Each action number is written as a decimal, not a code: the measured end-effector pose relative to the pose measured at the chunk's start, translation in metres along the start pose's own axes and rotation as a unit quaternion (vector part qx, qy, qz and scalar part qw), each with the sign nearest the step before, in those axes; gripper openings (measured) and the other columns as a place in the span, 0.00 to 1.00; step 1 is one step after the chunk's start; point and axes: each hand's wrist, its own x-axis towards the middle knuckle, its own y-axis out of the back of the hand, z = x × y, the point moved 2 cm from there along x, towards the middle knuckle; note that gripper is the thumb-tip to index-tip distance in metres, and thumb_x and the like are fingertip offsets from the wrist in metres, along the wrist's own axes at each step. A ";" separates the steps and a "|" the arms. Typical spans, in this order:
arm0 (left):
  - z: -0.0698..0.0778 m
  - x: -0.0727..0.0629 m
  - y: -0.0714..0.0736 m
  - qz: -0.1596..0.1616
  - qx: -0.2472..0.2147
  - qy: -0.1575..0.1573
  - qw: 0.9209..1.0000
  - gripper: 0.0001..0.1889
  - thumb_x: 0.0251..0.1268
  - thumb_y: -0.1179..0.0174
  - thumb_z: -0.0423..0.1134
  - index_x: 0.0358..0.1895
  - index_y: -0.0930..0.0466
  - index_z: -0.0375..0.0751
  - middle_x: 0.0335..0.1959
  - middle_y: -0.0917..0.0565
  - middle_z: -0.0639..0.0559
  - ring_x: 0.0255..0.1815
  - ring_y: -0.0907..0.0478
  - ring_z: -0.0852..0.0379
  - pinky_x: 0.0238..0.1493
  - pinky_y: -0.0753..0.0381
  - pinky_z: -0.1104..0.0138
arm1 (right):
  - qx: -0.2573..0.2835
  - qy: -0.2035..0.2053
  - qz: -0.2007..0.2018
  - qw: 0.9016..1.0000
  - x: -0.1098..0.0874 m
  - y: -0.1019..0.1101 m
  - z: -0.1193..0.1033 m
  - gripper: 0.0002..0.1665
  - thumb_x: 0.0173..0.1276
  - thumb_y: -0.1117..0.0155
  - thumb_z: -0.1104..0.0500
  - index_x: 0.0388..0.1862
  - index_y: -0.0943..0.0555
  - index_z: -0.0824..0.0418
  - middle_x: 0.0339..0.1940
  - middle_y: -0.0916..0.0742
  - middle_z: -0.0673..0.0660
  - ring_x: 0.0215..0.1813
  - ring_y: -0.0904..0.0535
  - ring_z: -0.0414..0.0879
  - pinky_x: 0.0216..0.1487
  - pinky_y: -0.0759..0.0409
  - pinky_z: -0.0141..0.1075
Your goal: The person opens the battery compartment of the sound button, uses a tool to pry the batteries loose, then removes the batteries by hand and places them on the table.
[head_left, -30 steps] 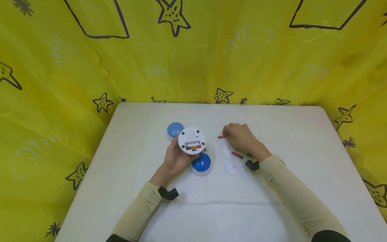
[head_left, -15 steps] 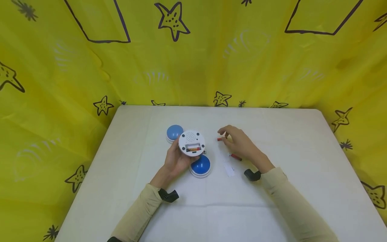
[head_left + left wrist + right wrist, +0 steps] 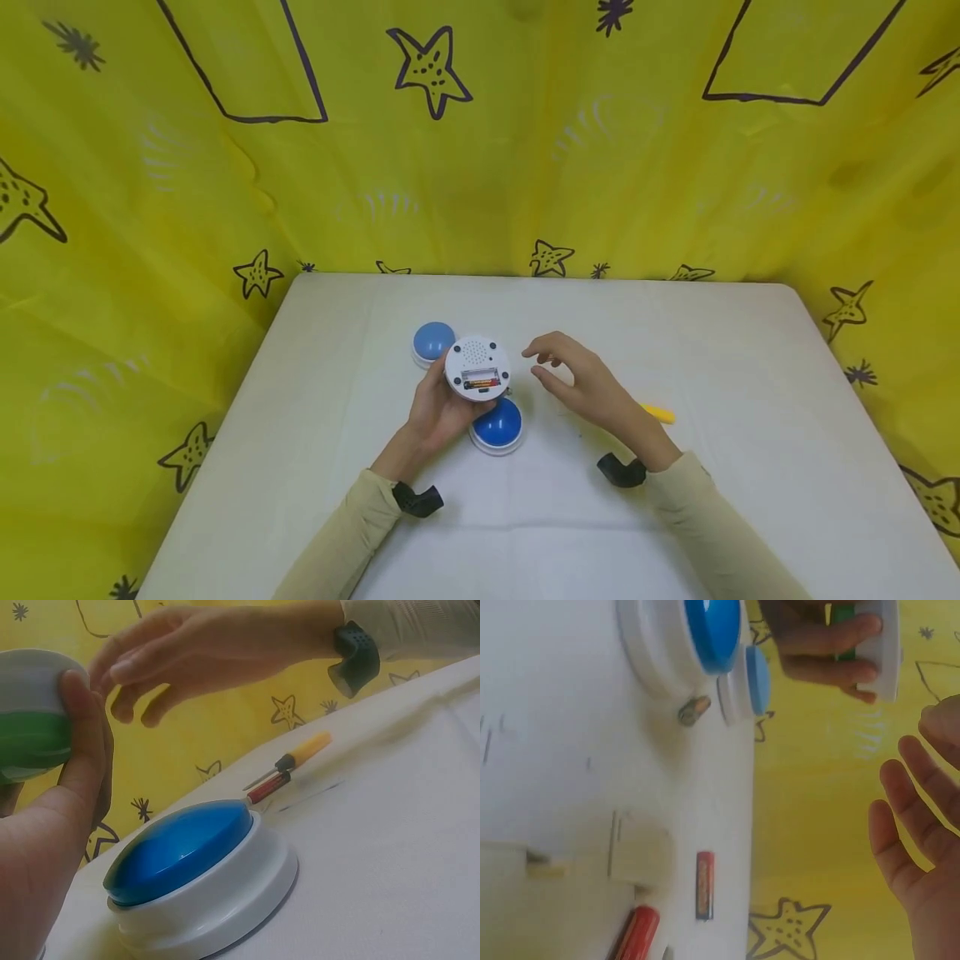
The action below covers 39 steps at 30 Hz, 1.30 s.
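My left hand (image 3: 441, 417) grips a white round push-button (image 3: 477, 368), its underside turned up toward me. The battery compartment there is uncovered, with one battery (image 3: 482, 384) lying in it. The button's green dome (image 3: 34, 742) shows in the left wrist view. To the right of it hovers my right hand (image 3: 588, 387), fingers loosely bent and apart, nothing visible between them. Below that hand, in the right wrist view, one red battery (image 3: 705, 885) lies on the table and another red battery (image 3: 637, 934) lies closer to the camera.
A dark blue push-button (image 3: 497, 423) stands below the held one, a light blue push-button (image 3: 433, 342) behind it. White cover pieces (image 3: 641, 847) and a small metallic cylinder (image 3: 694, 710) lie on the white table (image 3: 337, 375). A yellow-handled screwdriver (image 3: 306, 750) lies at the right.
My right hand has left the red battery by its fingertips and moved left, toward the held push-button, with its fingers spreading apart. The left hand keeps its grip on the push-button.
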 end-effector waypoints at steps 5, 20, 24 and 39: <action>0.000 0.000 -0.004 -0.006 0.008 -0.001 1.000 0.34 0.85 0.74 0.61 0.85 0.57 0.52 0.69 0.29 0.51 0.64 0.26 0.49 0.59 0.24 0.63 | 0.022 0.027 -0.002 0.999 0.001 -0.003 -0.014 0.19 0.71 0.31 0.68 0.58 0.19 0.57 0.56 0.13 0.53 0.53 0.19 0.47 0.52 0.14 0.44; -0.006 -0.003 -0.009 -0.031 0.026 0.004 0.999 0.35 0.86 0.80 0.59 0.86 0.67 0.49 0.68 0.28 0.52 0.63 0.23 0.56 0.62 0.22 0.63 | 0.006 0.078 -0.019 0.997 0.001 -0.021 -0.031 0.18 0.72 0.29 0.63 0.59 0.16 0.54 0.56 0.12 0.49 0.58 0.20 0.43 0.60 0.18 0.39; -0.008 -0.002 -0.009 -0.032 0.028 0.002 0.999 0.35 0.86 0.80 0.60 0.86 0.67 0.49 0.68 0.30 0.50 0.63 0.23 0.57 0.63 0.21 0.64 | -0.020 0.092 -0.014 0.995 0.001 -0.022 -0.033 0.18 0.71 0.28 0.62 0.58 0.15 0.53 0.56 0.12 0.48 0.58 0.20 0.43 0.60 0.20 0.42; -0.009 0.001 -0.009 -0.019 0.059 0.001 0.998 0.33 0.87 0.81 0.57 0.86 0.65 0.51 0.86 0.53 0.39 0.71 0.28 0.54 0.70 0.23 0.60 | -0.072 0.100 -0.013 0.992 0.001 -0.028 -0.041 0.16 0.71 0.27 0.57 0.56 0.13 0.51 0.54 0.11 0.45 0.57 0.23 0.41 0.54 0.24 0.38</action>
